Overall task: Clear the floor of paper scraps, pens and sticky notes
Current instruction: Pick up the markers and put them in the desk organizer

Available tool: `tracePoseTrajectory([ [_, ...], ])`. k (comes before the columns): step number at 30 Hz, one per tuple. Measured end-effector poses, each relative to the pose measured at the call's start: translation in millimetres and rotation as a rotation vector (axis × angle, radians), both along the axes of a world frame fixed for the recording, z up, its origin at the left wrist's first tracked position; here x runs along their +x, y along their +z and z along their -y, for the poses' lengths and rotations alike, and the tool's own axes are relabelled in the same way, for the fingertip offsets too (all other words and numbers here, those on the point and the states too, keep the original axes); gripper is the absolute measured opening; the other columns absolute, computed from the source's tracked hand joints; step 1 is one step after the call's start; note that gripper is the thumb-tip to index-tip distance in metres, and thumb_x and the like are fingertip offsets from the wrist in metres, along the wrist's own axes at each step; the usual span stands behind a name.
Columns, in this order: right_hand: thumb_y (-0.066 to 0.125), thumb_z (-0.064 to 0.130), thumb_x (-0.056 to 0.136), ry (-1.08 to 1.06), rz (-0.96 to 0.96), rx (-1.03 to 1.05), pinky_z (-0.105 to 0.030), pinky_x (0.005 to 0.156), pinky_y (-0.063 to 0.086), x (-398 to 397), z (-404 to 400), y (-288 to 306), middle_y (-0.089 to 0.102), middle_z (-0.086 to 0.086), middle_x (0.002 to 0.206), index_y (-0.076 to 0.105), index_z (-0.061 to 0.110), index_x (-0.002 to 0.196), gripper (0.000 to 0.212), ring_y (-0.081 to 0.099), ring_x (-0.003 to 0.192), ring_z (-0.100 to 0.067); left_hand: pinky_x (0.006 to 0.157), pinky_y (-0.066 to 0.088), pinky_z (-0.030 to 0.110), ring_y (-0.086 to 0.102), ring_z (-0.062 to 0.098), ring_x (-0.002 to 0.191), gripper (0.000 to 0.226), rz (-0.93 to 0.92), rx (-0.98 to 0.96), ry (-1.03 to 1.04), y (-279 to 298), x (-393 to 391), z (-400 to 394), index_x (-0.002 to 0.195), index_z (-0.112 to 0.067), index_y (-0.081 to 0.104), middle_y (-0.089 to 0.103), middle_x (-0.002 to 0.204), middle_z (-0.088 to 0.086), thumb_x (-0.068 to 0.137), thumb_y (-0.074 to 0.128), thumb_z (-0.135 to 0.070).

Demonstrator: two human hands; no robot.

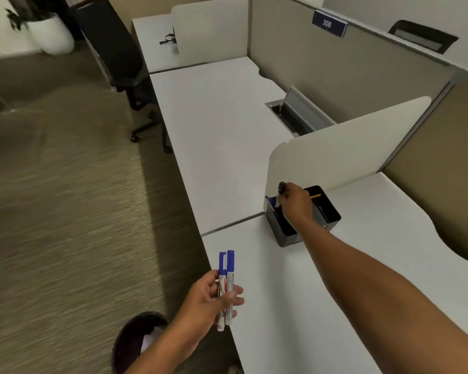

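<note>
My left hand (pixel 212 299) grips two white markers with blue caps (pixel 226 284), held upright over the near edge of the white desk (pixel 322 306). My right hand (pixel 296 202) reaches across the desk and pinches a black-capped marker (pixel 281 188) at the front compartment of a black desk organiser (pixel 324 217). A blue-capped pen stands in that compartment and a yellow pencil lies in the rear one. The carpet floor (pixel 65 211) shows no scraps in view.
A dark waste bin (pixel 135 338) with white paper in it stands on the floor below my left arm. A black office chair (pixel 119 63) stands further along the desks. White dividers (pixel 335 147) and a beige partition wall bound the desk. White planters stand far left.
</note>
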State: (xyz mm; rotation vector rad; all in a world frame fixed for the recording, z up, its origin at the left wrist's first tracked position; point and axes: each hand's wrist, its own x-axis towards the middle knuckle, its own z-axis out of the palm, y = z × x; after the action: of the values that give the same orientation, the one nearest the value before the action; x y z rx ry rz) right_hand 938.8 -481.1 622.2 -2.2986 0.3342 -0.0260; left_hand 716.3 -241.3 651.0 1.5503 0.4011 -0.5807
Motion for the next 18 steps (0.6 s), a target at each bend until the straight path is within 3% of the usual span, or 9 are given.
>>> tracePoseTrajectory([
  [2,0.055,0.008,0.101,0.055,-0.059,-0.098,-0.05,0.085,0.058,5,-1,-6,0.074,-0.018,0.103,0.069,-0.001,0.106,0.017,0.069,0.097,-0.037,0.096,0.063,0.05,0.079,0.018,0.105,0.031,-0.008,0.006,0.009,-1,-1,-2,0.129,-0.024,0.061,0.08,0.112,-0.003,0.1,0.066,-0.012],
  [5,0.058,0.007,0.099,0.127,-0.127,-0.135,-0.046,0.082,0.057,9,0,-15,0.073,-0.023,0.102,0.071,-0.003,0.103,0.016,0.069,0.099,-0.041,0.098,0.061,0.053,0.079,0.019,0.105,0.03,-0.007,0.02,0.03,-2,-2,-4,0.128,-0.024,0.061,0.08,0.113,-0.002,0.1,0.066,-0.013],
  [7,0.061,0.002,0.098,0.109,-0.13,-0.074,-0.04,0.086,0.055,10,3,-20,0.073,-0.023,0.107,0.071,-0.005,0.107,0.015,0.069,0.106,-0.041,0.099,0.061,0.053,0.079,0.018,0.105,0.029,0.003,0.023,0.034,-2,0,-5,0.128,-0.024,0.061,0.08,0.113,-0.002,0.101,0.066,-0.014],
  [9,0.064,-0.001,0.097,0.026,-0.109,0.05,-0.04,0.103,0.053,7,6,-19,0.072,-0.018,0.122,0.068,-0.001,0.127,0.031,0.067,0.117,-0.034,0.097,0.062,0.05,0.078,0.017,0.106,0.03,0.022,0.012,0.037,-2,5,-3,0.128,-0.025,0.062,0.08,0.114,-0.002,0.1,0.066,-0.015],
  [10,0.066,0.0,0.096,-0.025,-0.074,0.115,-0.035,0.104,0.052,1,7,-16,0.072,-0.014,0.124,0.067,0.003,0.131,0.035,0.067,0.118,-0.029,0.095,0.063,0.048,0.078,0.017,0.105,0.03,0.032,0.004,0.04,-1,8,-1,0.128,-0.025,0.062,0.08,0.113,-0.001,0.1,0.066,-0.015],
  [12,0.071,0.008,0.095,-0.099,0.029,0.201,-0.027,0.094,0.051,-20,5,-8,0.075,-0.008,0.114,0.072,0.007,0.123,0.028,0.07,0.108,-0.023,0.092,0.064,0.044,0.079,0.018,0.105,0.031,0.061,-0.009,0.047,0,16,6,0.128,-0.024,0.063,0.08,0.113,0.001,0.099,0.069,-0.016],
  [14,0.073,0.019,0.095,-0.103,0.081,0.294,-0.03,0.084,0.056,-49,-1,-4,0.077,-0.003,0.098,0.076,0.011,0.109,0.016,0.073,0.093,-0.02,0.092,0.064,0.046,0.079,0.019,0.103,0.032,0.101,0.002,0.045,2,24,16,0.129,-0.024,0.064,0.076,0.116,0.003,0.098,0.07,-0.017],
  [16,0.069,0.031,0.098,-0.028,0.026,0.483,-0.033,0.074,0.059,-86,-9,0,0.078,0.0,0.09,0.076,0.019,0.105,0.016,0.073,0.082,-0.017,0.09,0.065,0.045,0.08,0.019,0.099,0.036,0.131,0.023,0.029,4,32,27,0.131,-0.026,0.064,0.071,0.119,0.003,0.098,0.071,-0.017],
  [18,0.067,0.039,0.099,0.094,-0.076,0.681,-0.028,0.072,0.061,-121,-17,6,0.079,0.002,0.097,0.073,0.026,0.112,0.019,0.075,0.085,-0.014,0.087,0.066,0.044,0.08,0.018,0.095,0.038,0.147,0.053,-0.014,7,37,38,0.132,-0.027,0.064,0.07,0.117,0.002,0.096,0.073,-0.018],
])
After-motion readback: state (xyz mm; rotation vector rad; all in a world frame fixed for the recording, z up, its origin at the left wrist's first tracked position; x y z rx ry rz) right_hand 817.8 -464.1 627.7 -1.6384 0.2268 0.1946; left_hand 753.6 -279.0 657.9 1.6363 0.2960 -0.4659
